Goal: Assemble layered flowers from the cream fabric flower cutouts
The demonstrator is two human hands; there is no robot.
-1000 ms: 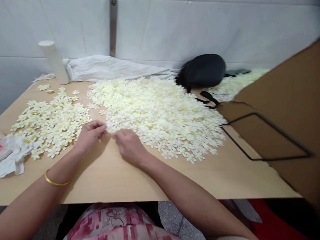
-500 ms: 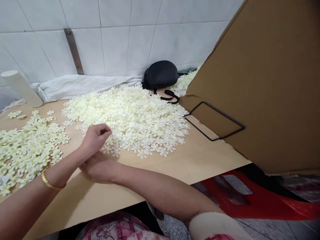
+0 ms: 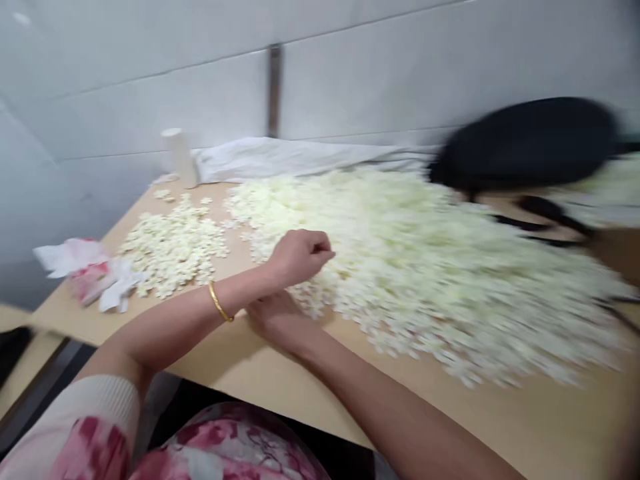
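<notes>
Flower pile point(image 3: 400, 253) lies just beyond the left hand's point(image 3: 299, 257) fingers, which curl closed; I cannot tell what they hold, nor how the right hand's point(image 3: 279, 319) fingers stand. I should pinch lightly.

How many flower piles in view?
3: small pile on the left, large pile by the left hand and spreading right, blurred pile far right, past the black bag. The bag may hide more, or a join between the last two.
</notes>
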